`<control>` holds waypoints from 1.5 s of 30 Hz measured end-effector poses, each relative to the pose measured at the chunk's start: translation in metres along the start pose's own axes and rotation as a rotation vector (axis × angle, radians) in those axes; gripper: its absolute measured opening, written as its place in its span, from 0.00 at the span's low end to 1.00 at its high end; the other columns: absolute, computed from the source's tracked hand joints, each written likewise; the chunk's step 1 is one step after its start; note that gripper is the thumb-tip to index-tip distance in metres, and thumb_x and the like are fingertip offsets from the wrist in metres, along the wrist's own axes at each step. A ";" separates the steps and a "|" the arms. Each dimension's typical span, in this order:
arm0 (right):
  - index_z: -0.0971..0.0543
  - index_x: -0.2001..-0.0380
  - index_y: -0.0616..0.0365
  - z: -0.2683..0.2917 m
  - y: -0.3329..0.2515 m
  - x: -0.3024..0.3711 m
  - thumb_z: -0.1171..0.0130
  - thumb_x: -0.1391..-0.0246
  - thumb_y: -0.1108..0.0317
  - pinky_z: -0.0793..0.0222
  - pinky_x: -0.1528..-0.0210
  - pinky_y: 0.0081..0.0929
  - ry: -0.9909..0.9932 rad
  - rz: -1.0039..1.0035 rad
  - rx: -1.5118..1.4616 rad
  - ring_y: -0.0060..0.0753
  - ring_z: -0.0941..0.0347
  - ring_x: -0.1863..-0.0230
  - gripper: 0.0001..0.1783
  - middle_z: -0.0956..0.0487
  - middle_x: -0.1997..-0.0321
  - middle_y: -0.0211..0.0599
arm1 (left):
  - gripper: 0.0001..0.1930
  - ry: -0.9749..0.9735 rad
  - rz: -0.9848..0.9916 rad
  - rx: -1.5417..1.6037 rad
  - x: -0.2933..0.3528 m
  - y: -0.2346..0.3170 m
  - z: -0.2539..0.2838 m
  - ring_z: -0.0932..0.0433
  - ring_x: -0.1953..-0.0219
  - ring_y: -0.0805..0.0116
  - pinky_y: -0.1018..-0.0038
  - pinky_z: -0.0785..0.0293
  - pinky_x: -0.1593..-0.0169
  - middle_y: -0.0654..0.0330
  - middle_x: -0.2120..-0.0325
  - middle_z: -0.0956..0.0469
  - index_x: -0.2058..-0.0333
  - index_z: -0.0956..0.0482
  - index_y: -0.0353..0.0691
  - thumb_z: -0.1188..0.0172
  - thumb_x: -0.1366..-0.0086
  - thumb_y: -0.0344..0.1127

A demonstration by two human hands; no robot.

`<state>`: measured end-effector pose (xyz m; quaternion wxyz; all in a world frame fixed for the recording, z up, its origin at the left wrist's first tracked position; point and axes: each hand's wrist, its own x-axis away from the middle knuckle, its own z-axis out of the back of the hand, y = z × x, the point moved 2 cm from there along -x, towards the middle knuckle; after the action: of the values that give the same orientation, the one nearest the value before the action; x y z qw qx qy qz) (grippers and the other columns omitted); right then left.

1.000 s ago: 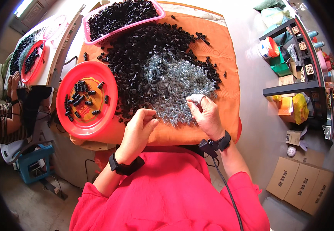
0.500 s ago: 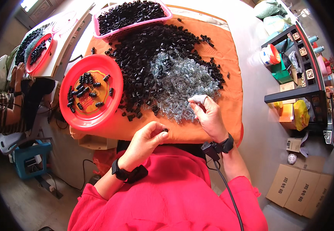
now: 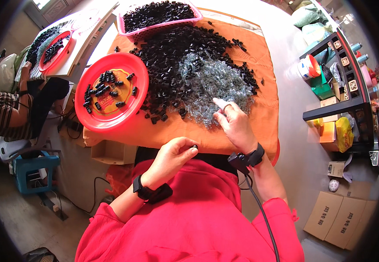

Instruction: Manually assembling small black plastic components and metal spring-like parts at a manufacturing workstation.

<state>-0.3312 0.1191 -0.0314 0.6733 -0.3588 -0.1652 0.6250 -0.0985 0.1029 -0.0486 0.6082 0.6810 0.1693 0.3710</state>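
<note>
Between thumb and fingertips, my left hand (image 3: 174,156) pinches a small black plastic part (image 3: 195,147), just off the table's near edge. My right hand (image 3: 238,127) reaches over the near side of a heap of small shiny grey, spring-like pieces (image 3: 213,83). Its thumb and a finger in a pale cover are apart at the heap; no piece can be made out between them. Beyond and left of that heap spreads a large pile of small black plastic parts (image 3: 163,56). At the left, a red round tray (image 3: 139,94) carries several black pieces.
A pink basket (image 3: 197,16) full of black parts stands at the far edge of the orange-covered table (image 3: 263,126). To the left, another person (image 3: 12,107) sits by a white table with a similar tray. A dark shelf frame (image 3: 335,111) and cardboard boxes (image 3: 325,214) are at right.
My right hand's thumb and covered finger have moved apart at the grey heap. The left hand still pinches its black part. The whole view has shifted slightly.
</note>
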 end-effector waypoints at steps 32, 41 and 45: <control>0.16 0.49 0.55 0.001 0.000 0.006 0.40 0.41 0.78 0.23 0.61 0.41 0.187 0.187 0.069 0.51 0.20 0.63 0.17 0.19 0.58 0.44 | 0.15 0.436 -0.527 -0.758 -0.034 0.007 0.019 0.20 0.67 0.60 0.67 0.22 0.58 0.56 0.62 0.20 0.51 0.16 0.40 0.34 0.37 0.29; 0.19 0.41 0.55 0.086 -0.038 0.004 0.44 0.29 0.68 0.32 0.67 0.11 0.222 -0.105 -0.371 0.10 0.29 0.70 0.16 0.15 0.58 0.30 | 0.09 0.417 -0.425 -0.396 -0.011 0.057 0.044 0.24 0.67 0.78 0.79 0.26 0.63 0.62 0.61 0.22 0.54 0.16 0.38 0.35 0.32 0.28; 0.19 0.42 0.56 0.103 -0.043 0.004 0.43 0.29 0.68 0.30 0.63 0.14 0.275 0.053 -0.430 0.16 0.21 0.63 0.16 0.14 0.54 0.33 | 0.10 0.449 -0.443 0.012 0.015 0.111 0.051 0.27 0.69 0.80 0.83 0.28 0.65 0.65 0.61 0.23 0.53 0.17 0.33 0.41 0.26 0.33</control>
<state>-0.3679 0.1533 0.0680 0.5810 -0.5797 -0.1916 0.5382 -0.0765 0.0551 0.0630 0.6177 0.5322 0.4456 0.3696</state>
